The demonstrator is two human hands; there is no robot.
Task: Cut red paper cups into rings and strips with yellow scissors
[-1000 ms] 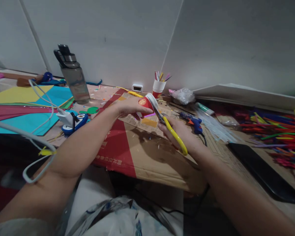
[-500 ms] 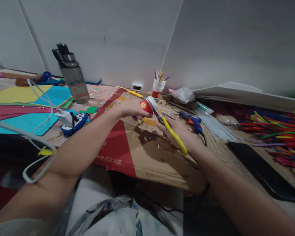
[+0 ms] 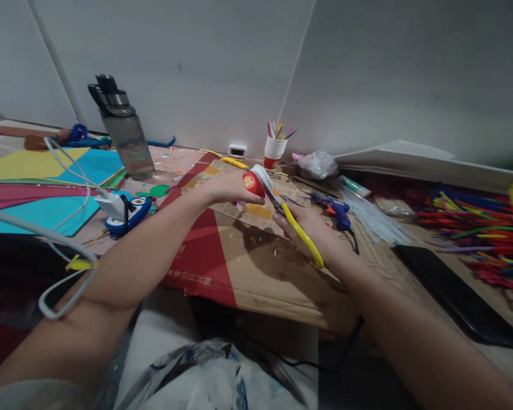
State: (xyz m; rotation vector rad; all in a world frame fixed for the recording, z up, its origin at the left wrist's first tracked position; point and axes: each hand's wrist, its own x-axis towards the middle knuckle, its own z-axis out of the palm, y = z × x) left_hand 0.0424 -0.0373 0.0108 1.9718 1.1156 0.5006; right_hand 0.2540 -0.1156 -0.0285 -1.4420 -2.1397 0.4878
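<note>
The red paper cup (image 3: 252,183) sits above the middle of the work area, tipped on its side so its white mouth faces right. From here I see the scissors (image 3: 300,230) meet it at the near right of that mouth; I cannot tell how deep the blades reach into the paper. I take the step to be a cut at the rim. To do it well, I would use short, even snips, turn the cup rather than twist the blades, and grip lightly so the thin wall doesn't buckle. The thumb should stay well clear of the cutting line.

The cup lies in the grasp of my left hand (image 3: 231,188), closed around its left side. My right hand (image 3: 312,225), near and right of the cup, is wrapped about the scissors' yellow handles; how far they are spread I cannot tell. Beneath both is a cardboard sheet (image 3: 269,279). Farther off stands a stack of cups (image 3: 275,152) holding pens, and to the right lies a blue glue gun (image 3: 338,214).
</note>
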